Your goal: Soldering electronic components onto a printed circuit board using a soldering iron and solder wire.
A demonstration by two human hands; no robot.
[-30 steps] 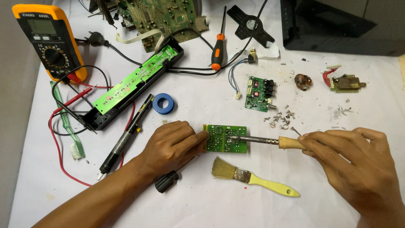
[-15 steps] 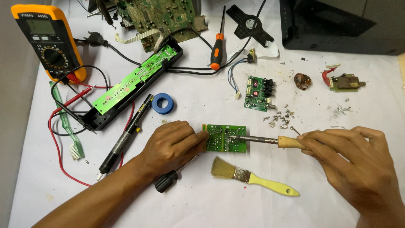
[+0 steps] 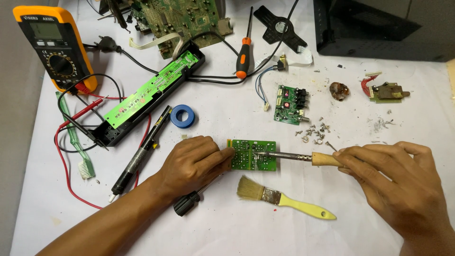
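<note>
**Soldering iron on a small green board**

Lying flat on the white table (image 3: 227, 232), the small green board (image 3: 253, 154) sits at the centre of the view, between the two hands. The left hand (image 3: 193, 160) rests palm down just left of it, fingers curled loosely, with the fingertips (image 3: 226, 152) pressing on the board's left edge. The right hand (image 3: 395, 182) is closed around the wooden handle of the soldering iron (image 3: 303, 157), thumb and fingers pinching it near the metal shaft. The shaft runs leftward, nearly level, and its tip meets the board's upper middle.

Just below the board lies a brush (image 3: 279, 199) with a yellow handle, bristles pointing left. A black-handled screwdriver (image 3: 189, 203) pokes out from under the left hand. Left of that hand, a black desoldering pump (image 3: 141, 151) lies diagonally, and a blue tape roll (image 3: 182, 116) sits above it. A long green board in a black frame (image 3: 151, 95) stretches toward the upper left, near a yellow multimeter (image 3: 54, 45) with red and black leads. An orange screwdriver (image 3: 244, 52) lies at the top centre. Right of centre sit another small board (image 3: 290, 98) and a scatter of screws (image 3: 315, 132).
</note>
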